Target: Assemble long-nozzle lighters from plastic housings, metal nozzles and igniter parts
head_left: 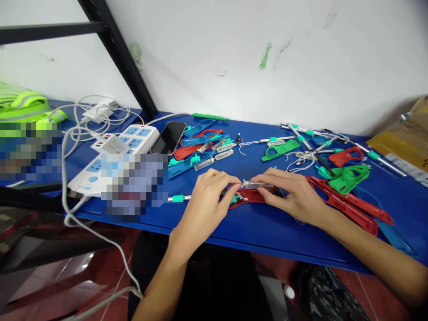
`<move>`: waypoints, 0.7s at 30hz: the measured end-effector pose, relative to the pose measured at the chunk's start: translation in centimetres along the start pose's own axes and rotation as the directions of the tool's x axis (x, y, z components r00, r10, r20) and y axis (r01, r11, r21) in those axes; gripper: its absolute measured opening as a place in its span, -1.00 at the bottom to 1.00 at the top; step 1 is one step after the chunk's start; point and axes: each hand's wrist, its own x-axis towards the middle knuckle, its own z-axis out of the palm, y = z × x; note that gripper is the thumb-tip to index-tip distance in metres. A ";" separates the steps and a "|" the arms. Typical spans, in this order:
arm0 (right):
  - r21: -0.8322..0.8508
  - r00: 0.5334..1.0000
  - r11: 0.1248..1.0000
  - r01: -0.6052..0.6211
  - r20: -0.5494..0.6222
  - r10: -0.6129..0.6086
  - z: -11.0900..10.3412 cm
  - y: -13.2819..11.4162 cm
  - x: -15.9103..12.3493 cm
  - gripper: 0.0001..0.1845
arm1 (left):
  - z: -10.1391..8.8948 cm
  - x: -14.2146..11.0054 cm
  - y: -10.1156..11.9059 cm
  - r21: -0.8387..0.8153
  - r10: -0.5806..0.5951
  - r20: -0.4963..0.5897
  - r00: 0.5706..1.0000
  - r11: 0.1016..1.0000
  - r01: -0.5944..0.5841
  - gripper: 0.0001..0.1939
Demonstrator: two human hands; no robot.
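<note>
My left hand (pixel 207 200) and my right hand (pixel 287 191) meet over a red plastic handle piece (pixel 249 197) lying on the blue table (pixel 254 227). My left fingertips pinch its left end, among thin white wires (pixel 239 196). My right fingers hold a small clear plastic part (pixel 257 183) on top of it. A metal rod with a teal collar (pixel 179 198) sticks out left from under my left hand. Two long red plastic pieces (pixel 347 205) lie beside my right wrist. The hands hide part of the red handle.
Heaps of blue and red pieces (pixel 197 149) and green and red pieces with metal rods (pixel 321 154) cover the table's back. A white power strip (pixel 133 142), a phone (pixel 169 138), white cables (pixel 100 111) and a yellow safety vest (pixel 23 104) lie at left.
</note>
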 end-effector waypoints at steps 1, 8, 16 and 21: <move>0.004 1.000 1.000 -0.002 0.000 0.002 0.0 0.0 0.0 -0.75 | 0.0 0.0 0.0 0.002 -0.001 0.004 1.000 1.000 0.001 -0.89; 0.001 0.999 1.000 -0.031 0.014 0.031 -0.2 -0.2 0.1 -0.76 | -0.2 0.0 0.2 0.001 -0.015 0.006 1.000 1.000 0.015 -0.89; -0.003 1.000 1.000 -0.022 0.017 0.022 -0.1 0.0 0.0 -0.75 | -0.2 0.0 0.3 0.007 -0.003 0.006 1.000 1.000 0.003 -0.89; -0.028 0.999 0.999 -0.025 0.040 0.026 -0.2 -0.1 0.0 -0.75 | -0.2 0.0 0.4 0.011 -0.018 0.015 1.000 1.000 0.017 -0.87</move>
